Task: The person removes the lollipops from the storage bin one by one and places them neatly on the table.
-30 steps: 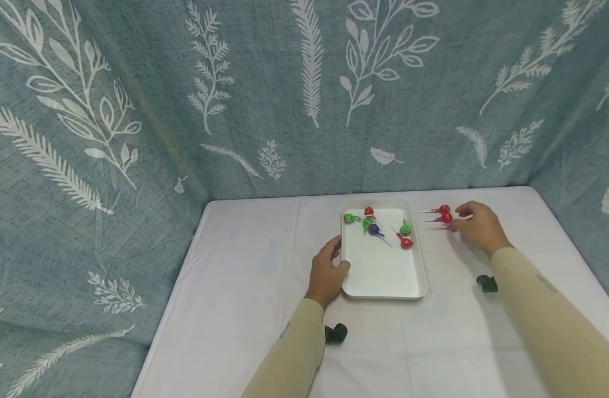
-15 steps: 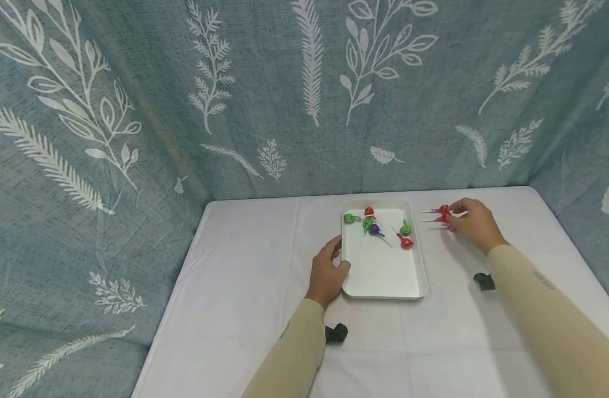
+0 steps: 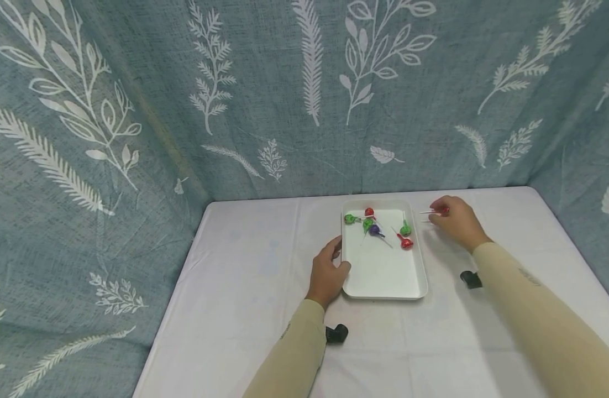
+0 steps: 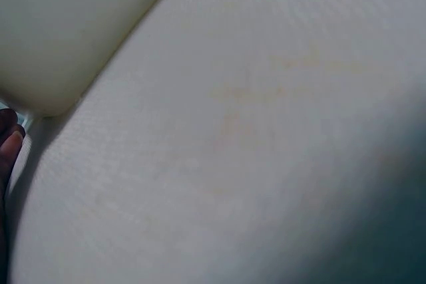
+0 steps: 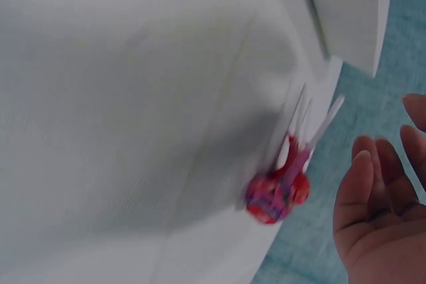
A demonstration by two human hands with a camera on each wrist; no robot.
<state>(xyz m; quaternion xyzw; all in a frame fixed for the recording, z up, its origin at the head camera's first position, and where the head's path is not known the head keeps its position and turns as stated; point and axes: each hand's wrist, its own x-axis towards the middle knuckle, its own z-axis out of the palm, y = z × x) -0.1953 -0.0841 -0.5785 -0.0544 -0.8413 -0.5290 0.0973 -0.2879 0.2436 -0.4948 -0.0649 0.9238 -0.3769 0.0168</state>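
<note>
A white rectangular tray (image 3: 384,276) lies on the table, with green, red and purple lollipops (image 3: 374,229) in its far half. My left hand (image 3: 326,276) grips the tray's left edge, thumb over the rim and fingers along the outer wall. In the left wrist view its fingertips (image 4: 12,139) show beside the tray corner (image 4: 60,31). To the right of the tray, my right hand (image 3: 457,221) is over a small bunch of red and pink lollipops (image 5: 274,197), largely covering them in the head view. The right wrist view shows that hand (image 5: 383,221) with loosely bent fingers, apart from the bunch.
A white cloth covers the table (image 3: 245,287). A blue-green curtain (image 3: 264,99) with white leaf prints hangs behind it and at both sides. Black wrist pieces (image 3: 337,333) stick out from the sleeves (image 3: 297,348).
My right hand has moved left and slightly away from me, across the red and pink lollipops, now hiding most of them. The left hand and the tray have stayed in place.
</note>
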